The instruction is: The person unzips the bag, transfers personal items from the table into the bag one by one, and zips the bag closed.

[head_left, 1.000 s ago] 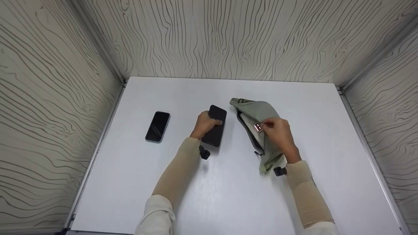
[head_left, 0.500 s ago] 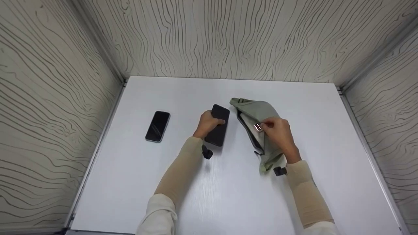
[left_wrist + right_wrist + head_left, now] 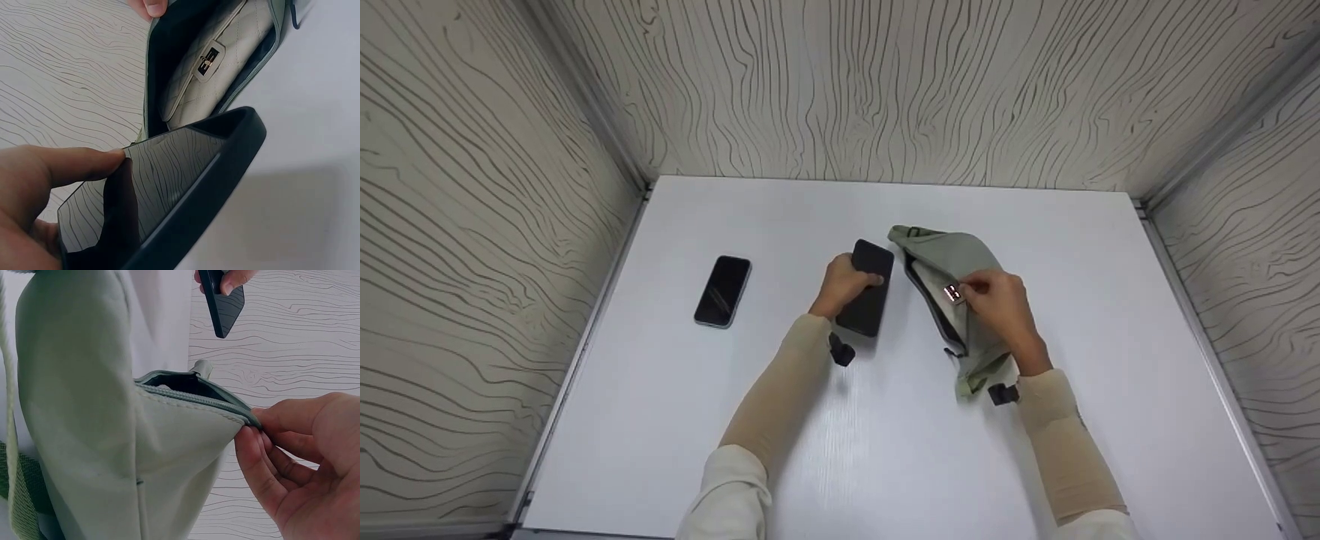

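My left hand grips a black slab with a glossy face and thick rim, thumb on that face; whether it is a phone in a case I cannot tell. It is held tilted, left of the sage-green belt bag and apart from it. My right hand pinches the zippered edge of the bag's mouth between thumb and fingers, holding it apart. Inside sits a cream quilted purse with a dark metal clasp. The bag's depth below the purse is hidden.
A smartphone lies face up on the white table, left of both hands. Wood-patterned panels close in the back and sides. A strap hangs by the bag in the right wrist view.
My left hand has moved a little to the right with the black slab, closer to the bag. My right hand and the bag have stayed where they were.
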A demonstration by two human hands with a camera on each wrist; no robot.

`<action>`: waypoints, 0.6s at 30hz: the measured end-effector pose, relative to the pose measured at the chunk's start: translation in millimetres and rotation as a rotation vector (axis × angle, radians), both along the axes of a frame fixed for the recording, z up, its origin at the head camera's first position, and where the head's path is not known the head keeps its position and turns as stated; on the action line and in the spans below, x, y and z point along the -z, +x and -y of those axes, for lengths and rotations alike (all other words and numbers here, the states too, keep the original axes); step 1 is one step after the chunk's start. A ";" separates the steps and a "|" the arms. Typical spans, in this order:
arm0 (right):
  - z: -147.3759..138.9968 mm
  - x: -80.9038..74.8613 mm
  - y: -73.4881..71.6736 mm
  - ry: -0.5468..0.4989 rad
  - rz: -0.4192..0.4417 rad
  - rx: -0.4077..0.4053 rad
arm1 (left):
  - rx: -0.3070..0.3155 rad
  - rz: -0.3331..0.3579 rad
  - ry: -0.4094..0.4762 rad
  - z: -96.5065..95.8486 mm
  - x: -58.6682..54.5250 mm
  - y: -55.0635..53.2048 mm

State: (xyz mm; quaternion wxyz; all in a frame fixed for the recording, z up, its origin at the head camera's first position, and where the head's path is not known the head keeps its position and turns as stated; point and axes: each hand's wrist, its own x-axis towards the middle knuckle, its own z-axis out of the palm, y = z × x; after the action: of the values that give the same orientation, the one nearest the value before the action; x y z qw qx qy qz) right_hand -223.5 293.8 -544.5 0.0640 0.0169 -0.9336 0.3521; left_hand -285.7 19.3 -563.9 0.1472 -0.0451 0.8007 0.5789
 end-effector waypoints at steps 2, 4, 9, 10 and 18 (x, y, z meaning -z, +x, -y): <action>-0.1 0.0 0.2 0.001 -0.003 -0.001 | -0.001 0.001 0.001 -1.4 0.6 0.0; -0.1 0.1 0.2 0.001 -0.005 -0.001 | 0.001 0.001 0.005 -2.9 1.1 0.2; -0.6 0.6 -0.2 0.000 -0.006 -0.008 | 0.003 -0.004 0.018 -6.4 1.6 0.9; -0.7 0.8 -0.4 0.000 -0.005 -0.008 | 0.003 -0.002 0.018 -7.1 1.6 1.1; -0.5 0.5 -0.3 -0.012 0.011 -0.009 | 0.003 0.018 0.027 -12.4 1.9 1.8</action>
State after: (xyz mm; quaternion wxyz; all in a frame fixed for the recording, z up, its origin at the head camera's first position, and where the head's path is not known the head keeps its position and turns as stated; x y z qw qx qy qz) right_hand -223.8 294.3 -545.0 0.0575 0.0190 -0.9318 0.3579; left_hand -283.8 31.7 -565.8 0.1560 -0.0470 0.7916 0.5889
